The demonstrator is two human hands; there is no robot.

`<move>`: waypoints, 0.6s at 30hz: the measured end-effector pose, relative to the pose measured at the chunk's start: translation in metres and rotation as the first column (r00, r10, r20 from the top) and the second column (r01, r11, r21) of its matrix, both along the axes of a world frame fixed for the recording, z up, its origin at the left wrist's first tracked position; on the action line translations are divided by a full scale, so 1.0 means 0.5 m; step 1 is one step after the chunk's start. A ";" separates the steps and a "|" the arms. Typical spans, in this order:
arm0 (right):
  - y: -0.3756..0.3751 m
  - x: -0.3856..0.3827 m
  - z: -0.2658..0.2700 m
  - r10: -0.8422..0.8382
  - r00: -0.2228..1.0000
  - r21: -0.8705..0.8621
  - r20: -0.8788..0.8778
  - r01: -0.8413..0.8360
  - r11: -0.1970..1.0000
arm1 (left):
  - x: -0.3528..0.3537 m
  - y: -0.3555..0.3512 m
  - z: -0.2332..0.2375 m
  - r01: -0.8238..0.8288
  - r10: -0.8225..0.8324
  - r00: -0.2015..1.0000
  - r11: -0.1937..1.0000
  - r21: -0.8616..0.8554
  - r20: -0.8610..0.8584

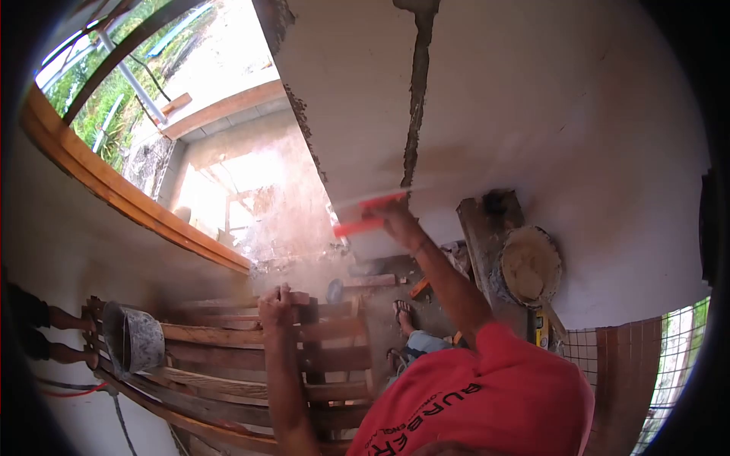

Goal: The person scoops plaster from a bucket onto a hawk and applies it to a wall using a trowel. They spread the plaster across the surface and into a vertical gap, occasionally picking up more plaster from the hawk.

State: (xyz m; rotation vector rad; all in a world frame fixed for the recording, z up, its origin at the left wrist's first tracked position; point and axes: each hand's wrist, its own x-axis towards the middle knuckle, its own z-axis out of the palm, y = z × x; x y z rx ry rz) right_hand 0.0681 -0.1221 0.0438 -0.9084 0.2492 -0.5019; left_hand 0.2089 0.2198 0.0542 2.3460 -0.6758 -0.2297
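My right hand point(398, 218) is closed on the handle of a red plastering float point(359, 226). The float is motion-blurred, close to the pale wall point(525, 99) beside the corner of the doorway opening. My left hand point(277, 307) is closed over the end of a wooden board point(301, 298) at the top of a slatted wooden platform point(334, 331). A rough, grey filled groove point(415, 106) runs down the wall, ending near the float and my right wrist.
A bucket of sandy mix point(531, 266) stands at right by a wooden plank point(477, 243). At left a metal bucket point(138, 339) sits on the slats near another person's legs point(68, 334). A wooden window frame point(137, 205) borders the bright opening. A spirit level point(541, 330) stands near the wire mesh.
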 end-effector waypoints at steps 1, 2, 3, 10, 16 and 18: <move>-0.001 0.000 -0.073 0.005 0.999 0.098 -0.045 -0.001 0.995 | 0.000 -0.006 0.006 -0.002 0.002 1.000 1.000 -0.001 -0.001; -0.013 0.007 -0.120 0.001 0.998 0.138 -0.065 0.008 0.990 | -0.005 -0.009 0.014 -0.007 0.007 1.000 1.000 0.003 -0.009; -0.024 0.012 -0.162 -0.002 0.996 0.177 -0.086 0.017 0.984 | -0.010 -0.015 0.020 -0.013 0.013 1.000 1.000 0.007 -0.016; -0.125 0.121 -0.276 -0.076 0.979 0.191 -0.191 0.113 0.975 | -0.007 -0.032 0.028 -0.021 0.023 0.999 0.999 0.034 -0.045; -0.146 0.138 0.107 -0.096 0.994 -0.072 -0.051 0.092 0.993 | -0.009 -0.020 0.010 0.008 -0.005 0.998 0.999 -0.042 0.065; -0.143 0.149 0.294 -0.105 0.990 -0.153 0.096 0.118 0.981 | 0.001 -0.006 -0.005 0.010 -0.012 0.997 1.000 0.030 0.074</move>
